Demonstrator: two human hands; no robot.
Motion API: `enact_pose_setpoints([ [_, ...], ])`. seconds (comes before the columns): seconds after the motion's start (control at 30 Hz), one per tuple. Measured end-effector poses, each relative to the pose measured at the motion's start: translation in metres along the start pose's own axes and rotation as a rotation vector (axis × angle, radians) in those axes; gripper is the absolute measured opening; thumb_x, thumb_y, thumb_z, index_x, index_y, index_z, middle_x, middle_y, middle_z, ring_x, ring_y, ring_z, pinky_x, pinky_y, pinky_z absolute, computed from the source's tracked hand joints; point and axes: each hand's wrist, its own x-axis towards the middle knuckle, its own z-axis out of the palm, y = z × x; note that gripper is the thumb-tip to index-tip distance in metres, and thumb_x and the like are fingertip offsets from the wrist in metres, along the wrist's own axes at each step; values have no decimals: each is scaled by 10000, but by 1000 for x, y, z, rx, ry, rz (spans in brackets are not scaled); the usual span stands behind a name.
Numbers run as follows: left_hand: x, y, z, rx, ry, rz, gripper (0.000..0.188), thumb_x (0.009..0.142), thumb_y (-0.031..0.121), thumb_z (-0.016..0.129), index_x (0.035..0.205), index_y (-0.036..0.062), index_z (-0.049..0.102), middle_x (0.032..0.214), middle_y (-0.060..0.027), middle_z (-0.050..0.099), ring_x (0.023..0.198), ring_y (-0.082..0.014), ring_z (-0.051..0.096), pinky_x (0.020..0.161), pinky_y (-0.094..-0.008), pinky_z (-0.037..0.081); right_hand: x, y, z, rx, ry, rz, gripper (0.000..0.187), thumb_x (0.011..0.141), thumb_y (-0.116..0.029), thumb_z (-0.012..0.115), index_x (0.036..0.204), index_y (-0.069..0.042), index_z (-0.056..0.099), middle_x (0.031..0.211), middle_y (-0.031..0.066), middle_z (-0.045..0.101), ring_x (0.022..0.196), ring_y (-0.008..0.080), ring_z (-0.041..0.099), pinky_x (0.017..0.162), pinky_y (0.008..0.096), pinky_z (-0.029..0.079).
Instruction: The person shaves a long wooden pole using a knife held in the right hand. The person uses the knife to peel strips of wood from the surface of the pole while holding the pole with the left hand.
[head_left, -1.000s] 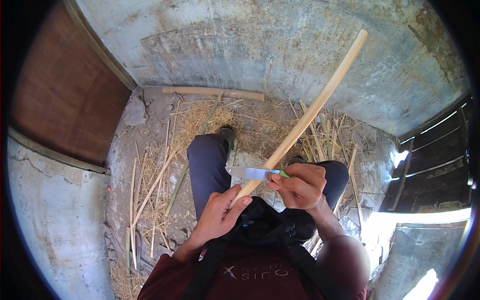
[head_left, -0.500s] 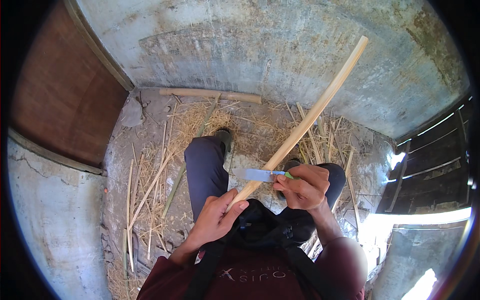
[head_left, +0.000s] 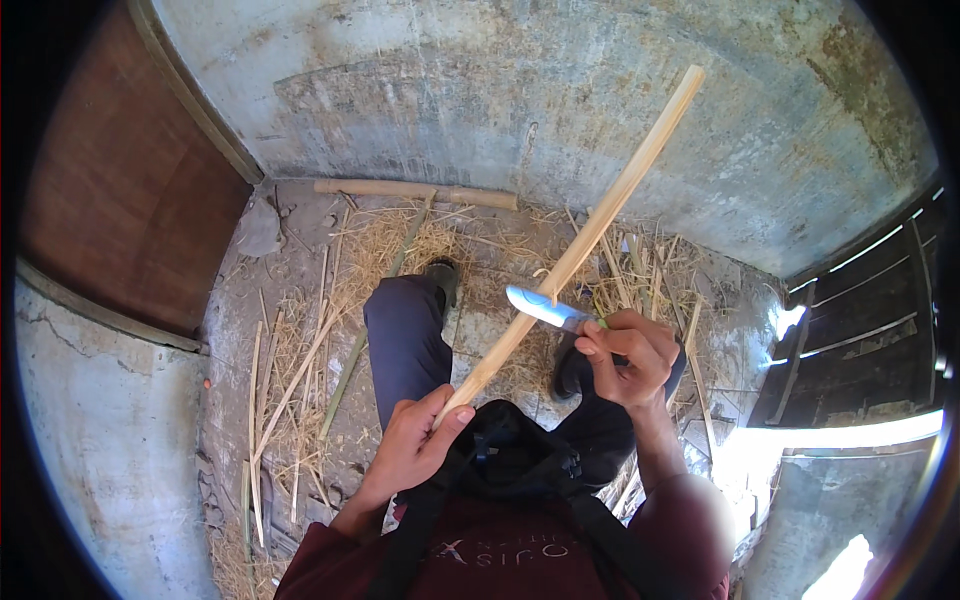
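Observation:
A long pale bamboo strip (head_left: pixel 625 185) slants up and away to the right from my lap toward the far wall. My left hand (head_left: pixel 420 440) is wrapped round its near end, thumb along the top. In my right hand (head_left: pixel 632 357) is a knife (head_left: pixel 545 307) with a broad shiny blade; its handle is mostly hidden by my fingers, with a bit of green showing. The blade lies across the strip a little beyond its lower third, and a small curled shaving (head_left: pixel 541 273) shows beside it.
Straw-like shavings (head_left: pixel 385 240) and several thin strips (head_left: pixel 262 400) litter the floor on both sides of my legs. A thick bamboo pole (head_left: pixel 420 192) lies along the foot of the concrete wall (head_left: pixel 400 110). Brown door panel (head_left: pixel 130 190) at left; dark slatted boards (head_left: pixel 860 340) at right.
The knife has moved up and away along the strip, its blade now tilted. The strip's far end has shifted left, and my left hand has come slightly left and nearer me.

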Motion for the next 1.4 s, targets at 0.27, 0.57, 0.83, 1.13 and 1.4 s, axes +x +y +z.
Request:
enact_pose_setpoints([
  [0.27, 1, 6, 6, 93, -26, 50, 295, 1107, 227, 680, 922, 15, 589, 573, -139, 415, 431, -304, 441, 482, -413, 306, 17, -6, 1, -9, -8, -80, 192, 793, -158, 962, 920, -100, 830, 702, 43, 652, 506, 167, 599, 451, 302, 439],
  [0.57, -5, 4, 3, 25, -23, 40, 315, 1116, 239, 671, 911, 18, 578, 565, -109, 378, 420, -239, 389, 468, -399, 285, 31, 16, -11, -104, 113, -140, 168, 828, -103, 935, 855, -73, 772, 708, 75, 702, 522, 165, 634, 457, 299, 450],
  [0.83, -12, -3, 1, 32, -37, -24, 357, 1117, 258, 673, 874, 26, 554, 567, -108, 354, 430, -233, 359, 470, -394, 283, 34, 65, -38, -113, 267, 58, 147, 928, -8, 846, 880, -4, 707, 736, 129, 730, 678, 171, 718, 634, 294, 545],
  [1.13, -8, -10, 4, 71, -6, -42, 371, 1085, 206, 725, 832, 13, 535, 600, -106, 383, 483, -193, 361, 494, -385, 286, 29, 77, -46, 110, 358, 474, 113, 1030, -72, 780, 970, -5, 709, 901, 27, 756, 823, 60, 671, 699, 259, 508],
  [1.4, 11, -7, 16, 17, 43, -11, 340, 1079, 179, 732, 840, 9, 559, 630, -81, 389, 546, -129, 338, 516, -365, 288, 17, 29, -20, 5, -24, 135, 147, 895, -56, 880, 973, -8, 764, 846, 111, 771, 690, 206, 746, 600, 309, 540],
])
